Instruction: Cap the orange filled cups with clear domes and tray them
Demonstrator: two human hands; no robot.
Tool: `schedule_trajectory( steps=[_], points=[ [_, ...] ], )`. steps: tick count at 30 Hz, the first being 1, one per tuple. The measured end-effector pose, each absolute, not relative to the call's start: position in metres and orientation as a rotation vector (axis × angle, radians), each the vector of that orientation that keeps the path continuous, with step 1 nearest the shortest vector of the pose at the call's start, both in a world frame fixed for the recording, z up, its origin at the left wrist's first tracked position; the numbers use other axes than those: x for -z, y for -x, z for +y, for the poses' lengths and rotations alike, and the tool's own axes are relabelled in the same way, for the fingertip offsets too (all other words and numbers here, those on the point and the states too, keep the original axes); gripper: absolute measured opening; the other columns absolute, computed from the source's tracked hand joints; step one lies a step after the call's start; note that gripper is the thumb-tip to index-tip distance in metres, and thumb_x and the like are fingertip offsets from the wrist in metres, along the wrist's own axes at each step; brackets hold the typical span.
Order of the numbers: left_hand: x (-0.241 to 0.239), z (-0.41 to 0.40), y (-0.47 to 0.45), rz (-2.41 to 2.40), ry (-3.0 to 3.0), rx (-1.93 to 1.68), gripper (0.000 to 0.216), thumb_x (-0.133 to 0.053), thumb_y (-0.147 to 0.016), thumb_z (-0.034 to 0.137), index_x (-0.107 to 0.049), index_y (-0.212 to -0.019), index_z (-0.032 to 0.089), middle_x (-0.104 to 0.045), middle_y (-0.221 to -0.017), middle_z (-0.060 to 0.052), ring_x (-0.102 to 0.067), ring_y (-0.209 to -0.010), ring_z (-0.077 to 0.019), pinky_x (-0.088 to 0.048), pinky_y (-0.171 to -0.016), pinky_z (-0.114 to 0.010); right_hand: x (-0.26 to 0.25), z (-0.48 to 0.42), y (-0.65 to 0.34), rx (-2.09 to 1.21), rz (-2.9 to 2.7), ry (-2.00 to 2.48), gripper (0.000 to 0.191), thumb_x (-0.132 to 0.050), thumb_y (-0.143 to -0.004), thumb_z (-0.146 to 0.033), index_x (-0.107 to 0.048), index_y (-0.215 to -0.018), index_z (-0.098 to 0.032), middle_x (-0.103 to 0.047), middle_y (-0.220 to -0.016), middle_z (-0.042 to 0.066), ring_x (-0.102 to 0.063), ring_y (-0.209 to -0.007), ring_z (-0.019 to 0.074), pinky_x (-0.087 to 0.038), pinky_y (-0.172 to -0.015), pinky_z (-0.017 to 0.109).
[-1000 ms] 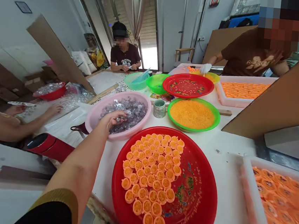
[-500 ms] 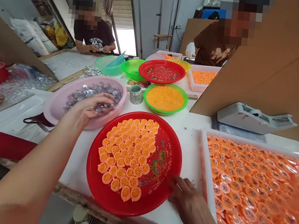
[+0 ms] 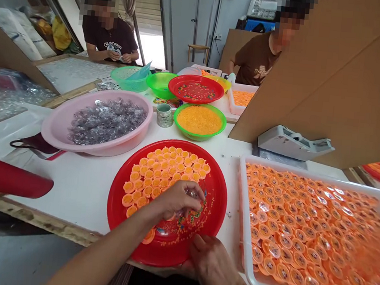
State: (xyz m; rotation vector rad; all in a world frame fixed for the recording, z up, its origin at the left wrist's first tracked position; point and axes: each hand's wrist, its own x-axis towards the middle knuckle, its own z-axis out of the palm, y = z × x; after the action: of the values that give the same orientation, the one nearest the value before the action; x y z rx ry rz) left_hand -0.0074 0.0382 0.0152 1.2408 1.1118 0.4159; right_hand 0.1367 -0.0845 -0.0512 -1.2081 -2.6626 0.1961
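My left hand [image 3: 184, 200] is over the right part of a round red tray [image 3: 218, 181], fingers curled around small clear plastic pieces [image 3: 192, 193]. Beneath and beside it, several small orange cups [image 3: 161, 163] with yellow filling stand packed together on the tray. My right hand [image 3: 211, 254] has its fingers closed at the tray's front right rim. A pale pink basin [image 3: 52, 125] to the left holds a heap of clear plastic pieces [image 3: 108, 121]. My left forearm hides some of the front cups.
At right stands a white bin [image 3: 243, 201] of orange pieces with clear tops. Behind the tray are a green bowl [image 3: 223, 127] of yellow grains and a mug [image 3: 165, 115]. A cardboard panel [image 3: 317, 74] rises at right. Two people sit across the table.
My left hand has moved from the pink basin to above the red tray, carrying clear pieces. My right hand has shifted along the rim toward the front. The view has shifted too.
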Motion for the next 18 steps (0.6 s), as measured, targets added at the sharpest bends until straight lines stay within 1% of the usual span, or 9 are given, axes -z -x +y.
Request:
schedule_trajectory(
  steps=[1, 3, 5, 7, 9, 11, 13, 15, 18],
  points=[
    [-0.007, 0.028, 0.001, 1.125, -1.301, -0.424, 0.016, -0.063, -0.063, 0.012, -0.065, -0.077, 0.019, -0.058, -0.062, 0.001, -0.049, -0.046, -0.0117, -0.036, -0.043, -0.024, 0.052, -0.09, -0.133, -0.204, -2.634, 1.231, 0.024, -0.077, -0.078, -0.034, -0.062, -0.067, -0.018, -0.064, -0.068, 0.003, -0.057, -0.055, 0.0178, -0.037, -0.047, 0.031],
    [0.01, 0.01, -0.008, 1.169, -1.445, -0.481, 0.018, -0.06, -0.061, 0.005, -0.064, -0.071, 0.019, -0.058, -0.071, 0.0, -0.055, -0.063, -0.0153, -0.043, -0.056, -0.028, 0.054, -0.099, -0.128, -0.228, -2.569, 1.281, 0.028, -0.078, -0.076, -0.04, -0.064, -0.069, -0.017, -0.066, -0.07, 0.005, -0.059, -0.054, 0.019, -0.038, -0.045, 0.03],
    [0.024, -0.005, -0.015, 1.203, -1.59, -0.54, 0.023, -0.056, -0.058, -0.002, -0.063, -0.065, 0.019, -0.056, -0.079, -0.002, -0.055, -0.077, -0.0176, -0.045, -0.069, -0.031, 0.056, -0.105, -0.124, -0.25, -2.503, 1.324, 0.032, -0.08, -0.073, -0.043, -0.066, -0.07, -0.015, -0.067, -0.071, 0.007, -0.061, -0.052, 0.0209, -0.038, -0.042, 0.03],
    [0.035, -0.017, -0.018, 1.207, -1.705, -0.548, 0.027, -0.052, -0.059, -0.005, -0.064, -0.066, 0.018, -0.055, -0.082, -0.002, -0.053, -0.078, -0.0178, -0.044, -0.072, -0.033, 0.057, -0.111, -0.123, -0.271, -2.462, 1.339, 0.026, -0.077, -0.076, -0.036, -0.066, -0.07, -0.014, -0.066, -0.069, 0.007, -0.061, -0.051, 0.0209, -0.038, -0.042, 0.029],
    [0.04, -0.027, -0.019, 1.186, -1.781, -0.527, 0.032, -0.05, -0.063, -0.005, -0.068, -0.073, 0.019, -0.055, -0.086, -0.003, -0.054, -0.076, -0.0177, -0.045, -0.07, -0.033, 0.055, -0.115, -0.127, -0.343, -2.439, 1.312, 0.016, -0.067, -0.083, -0.019, -0.064, -0.068, -0.015, -0.066, -0.068, 0.005, -0.061, -0.052, 0.0186, -0.039, -0.044, 0.027],
    [0.042, -0.035, -0.018, 1.157, -1.829, -0.504, 0.038, -0.051, -0.066, -0.004, -0.072, -0.084, 0.021, -0.057, -0.095, -0.005, -0.057, -0.085, -0.0202, -0.047, -0.077, -0.036, 0.049, -0.12, -0.137, -0.528, -2.372, 1.276, 0.018, -0.057, -0.085, -0.009, -0.063, -0.069, -0.016, -0.065, -0.069, 0.003, -0.061, -0.055, 0.0156, -0.041, -0.049, 0.024],
    [0.04, -0.04, -0.013, 1.121, -1.866, -0.452, 0.043, -0.058, -0.066, -0.001, -0.073, -0.098, 0.022, -0.057, -0.11, -0.009, -0.056, -0.104, -0.0258, -0.047, -0.09, -0.041, 0.042, -0.123, -0.152, -0.765, -2.217, 1.296, 0.019, -0.053, -0.09, -0.011, -0.064, -0.075, -0.017, -0.065, -0.072, 0.002, -0.061, -0.06, 0.0137, -0.045, -0.056, 0.022],
    [0.034, -0.045, -0.008, 1.069, -1.892, -0.371, 0.053, -0.067, -0.064, 0.003, -0.07, -0.112, 0.024, -0.051, -0.128, -0.012, -0.049, -0.121, -0.0311, -0.043, -0.101, -0.045, 0.035, -0.123, -0.169, -0.893, -2.039, 1.387, 0.02, -0.05, -0.094, -0.016, -0.065, -0.081, -0.019, -0.064, -0.074, 0.002, -0.062, -0.064, 0.0133, -0.047, -0.061, 0.022],
    [0.023, -0.048, 0.002, 1.006, -1.859, -0.278, 0.06, -0.072, -0.065, 0.01, -0.065, -0.123, 0.027, -0.041, -0.145, -0.013, -0.043, -0.131, -0.0328, -0.039, -0.108, -0.046, 0.032, -0.117, -0.189, -0.836, -1.875, 1.56, 0.024, -0.044, -0.095, -0.015, -0.067, -0.088, -0.02, -0.064, -0.077, 0.003, -0.063, -0.067, 0.015, -0.049, -0.062, 0.024]
  ],
)
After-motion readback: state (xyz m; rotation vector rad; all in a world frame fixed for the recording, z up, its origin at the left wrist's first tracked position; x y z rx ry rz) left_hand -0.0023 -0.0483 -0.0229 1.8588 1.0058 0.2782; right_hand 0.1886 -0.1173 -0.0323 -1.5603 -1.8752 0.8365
